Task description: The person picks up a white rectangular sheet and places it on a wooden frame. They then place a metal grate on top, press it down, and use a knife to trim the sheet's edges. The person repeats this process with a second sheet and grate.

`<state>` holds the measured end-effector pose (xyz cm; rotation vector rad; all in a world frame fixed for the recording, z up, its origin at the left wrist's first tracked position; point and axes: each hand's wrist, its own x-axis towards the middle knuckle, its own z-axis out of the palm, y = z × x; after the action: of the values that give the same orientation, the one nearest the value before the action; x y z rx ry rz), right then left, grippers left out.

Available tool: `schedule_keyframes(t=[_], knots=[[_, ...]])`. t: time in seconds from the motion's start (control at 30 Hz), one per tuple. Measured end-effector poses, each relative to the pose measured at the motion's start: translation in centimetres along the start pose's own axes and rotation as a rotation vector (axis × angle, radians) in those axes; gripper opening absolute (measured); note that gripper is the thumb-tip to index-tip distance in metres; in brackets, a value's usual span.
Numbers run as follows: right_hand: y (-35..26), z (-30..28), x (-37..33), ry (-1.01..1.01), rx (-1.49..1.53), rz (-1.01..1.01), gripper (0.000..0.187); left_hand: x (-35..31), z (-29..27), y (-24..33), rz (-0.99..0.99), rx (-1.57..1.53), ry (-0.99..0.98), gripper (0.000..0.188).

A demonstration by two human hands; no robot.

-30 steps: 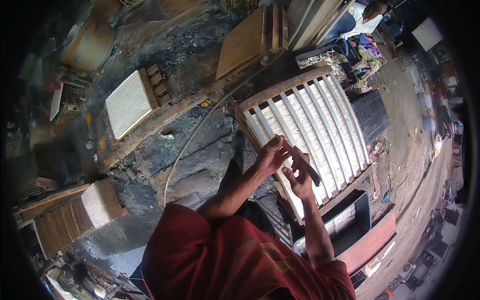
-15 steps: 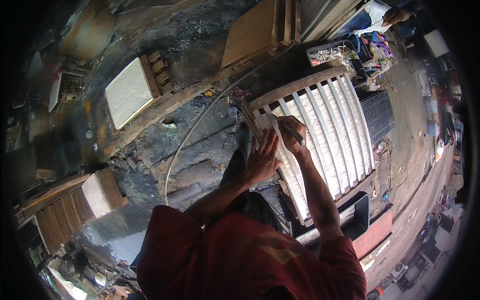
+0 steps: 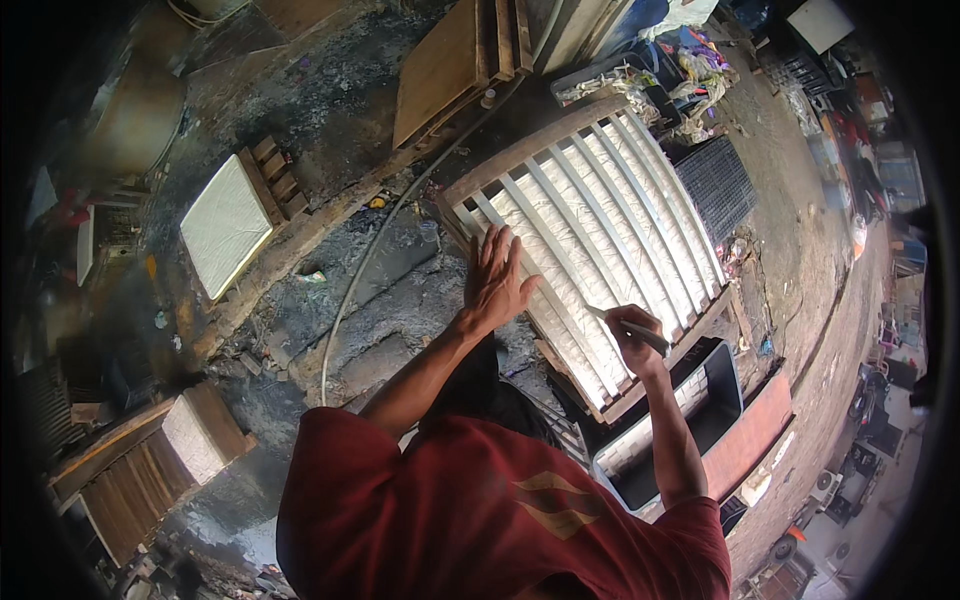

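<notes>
A white, crinkled slab [image 3: 607, 237] lies before me, crossed by several parallel pale strips [image 3: 583, 213] that run between two wooden rails [image 3: 540, 143]. My left hand [image 3: 492, 285] rests on the left side of this slab, palm down with its fingers stretched. Closed in my right hand [image 3: 634, 338] is a slim knife-like tool [image 3: 652, 336] with a grey handle. Its pale tip points left over the slab's near part, close to the strips. Whether the tip touches a strip or the white surface cannot be made out.
Just beyond my right forearm stands a black rectangular tub [image 3: 712, 405], beside a reddish board [image 3: 748, 437]. A black grid mat [image 3: 715, 190] and a crate of scraps [image 3: 690, 85] lie past the slab. A hose [image 3: 352, 290] crosses the rough floor; another white slab [image 3: 228, 225] sits at left.
My right hand has drawn the tool from the far left end of the strips toward the near right rail. My left hand stays flat at the left side. The whole view has shifted slightly.
</notes>
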<state>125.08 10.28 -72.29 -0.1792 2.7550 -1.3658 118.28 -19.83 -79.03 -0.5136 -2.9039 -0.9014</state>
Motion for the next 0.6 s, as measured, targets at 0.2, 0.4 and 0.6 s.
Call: schedule_keyframes(t=[0.2,0.4,0.6], knots=[[-4.0,11.0,20.9,0.066,-0.002,-0.27,0.017,3.5,1.5,-1.2,0.088,0.107,-0.067,0.092],[2.5,9.7,17.3,-0.036,-0.038,-0.22,0.016,3.9,2.6,-1.8,0.096,0.07,-0.022,0.092],[6.1,-3.4,-5.3,-0.062,-0.058,-0.062,0.014,4.2,2.8,-2.3,0.09,0.134,-0.023,0.094]])
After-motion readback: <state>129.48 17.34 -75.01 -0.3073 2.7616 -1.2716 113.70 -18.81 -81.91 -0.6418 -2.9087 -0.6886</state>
